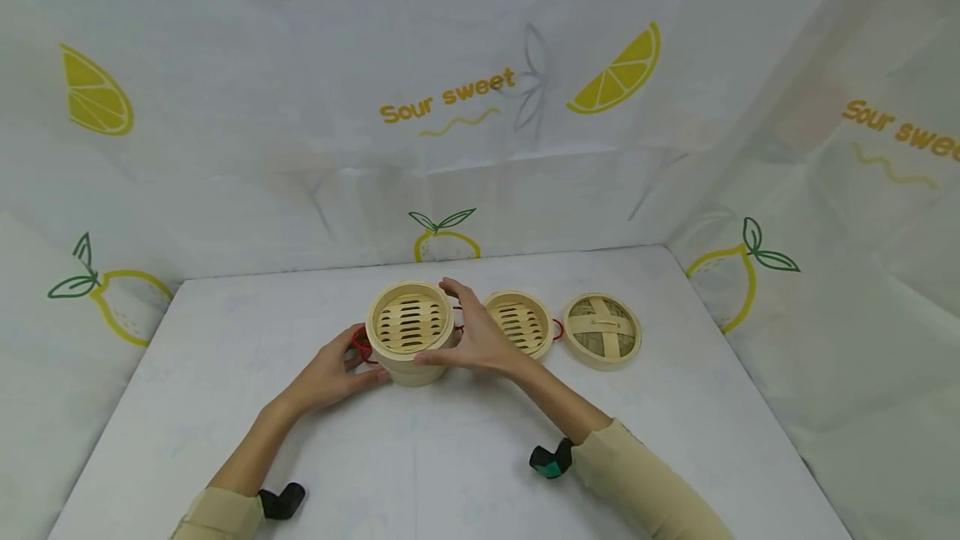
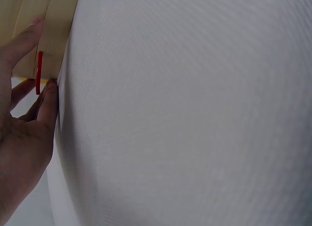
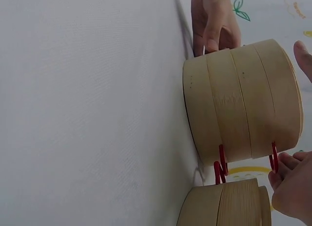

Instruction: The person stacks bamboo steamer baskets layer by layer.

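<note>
A stack of small round bamboo steamers (image 1: 411, 323) stands near the middle of the table, its slatted bottom facing up. At its left side my left hand (image 1: 330, 375) holds the lower tier, thumb in front and fingers around by a red loop handle (image 2: 39, 72). My right hand (image 1: 480, 340) spans the upper tier from the right, thumb at the front and fingers toward the back. In the right wrist view the right fingers (image 3: 292, 184) lie beside another red loop. The stack leans slightly in that view, its lower edge right at the tabletop.
Just right of the stack sits another bamboo steamer (image 1: 517, 322) with a red loop. Beyond it lies a round woven bamboo lid (image 1: 602, 327) with crossed strips. The white table (image 1: 450, 473) meets a lemon-printed cloth backdrop (image 1: 300, 215) behind.
</note>
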`<state>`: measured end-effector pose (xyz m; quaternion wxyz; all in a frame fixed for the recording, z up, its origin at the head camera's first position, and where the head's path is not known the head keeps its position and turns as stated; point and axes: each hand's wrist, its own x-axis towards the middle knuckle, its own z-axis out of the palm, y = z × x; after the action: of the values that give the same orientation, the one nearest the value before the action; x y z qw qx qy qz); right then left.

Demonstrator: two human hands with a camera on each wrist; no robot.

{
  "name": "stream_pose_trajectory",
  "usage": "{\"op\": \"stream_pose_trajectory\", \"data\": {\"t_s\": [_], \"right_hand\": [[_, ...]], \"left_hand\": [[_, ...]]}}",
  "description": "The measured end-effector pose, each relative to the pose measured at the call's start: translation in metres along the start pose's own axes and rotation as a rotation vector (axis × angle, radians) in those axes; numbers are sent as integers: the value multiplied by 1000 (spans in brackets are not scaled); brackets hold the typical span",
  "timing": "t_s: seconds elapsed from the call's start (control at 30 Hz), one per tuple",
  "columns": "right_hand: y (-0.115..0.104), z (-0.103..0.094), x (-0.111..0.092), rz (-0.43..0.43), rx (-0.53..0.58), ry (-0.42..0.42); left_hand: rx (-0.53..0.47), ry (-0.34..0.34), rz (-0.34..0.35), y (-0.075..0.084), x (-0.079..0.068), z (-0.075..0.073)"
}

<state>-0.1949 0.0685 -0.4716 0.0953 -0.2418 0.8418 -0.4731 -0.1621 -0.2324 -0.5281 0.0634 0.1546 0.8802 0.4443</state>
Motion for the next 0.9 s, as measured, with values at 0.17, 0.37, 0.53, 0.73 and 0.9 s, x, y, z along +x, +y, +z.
{"op": "stream_pose_trajectory", "data": {"t_s": [0.17,0.37,0.53,0.73,0.9], "right_hand": [[0,-7,-4,2,-29,12],[4,-20,-11,14,-66,42],[11,-32,-19,7,-71,65],[22,-44,-27,10,-81,127],[33,-51,-33,28,-127,157]], "left_hand": [[-10,4,-6,-1,0,-1],[-23,-2,-8,-4,0,0],[-21,1,-5,-4,0,0],[-25,3,5,-3,1,0],[-37,-1,-7,-2,1,1]]}}
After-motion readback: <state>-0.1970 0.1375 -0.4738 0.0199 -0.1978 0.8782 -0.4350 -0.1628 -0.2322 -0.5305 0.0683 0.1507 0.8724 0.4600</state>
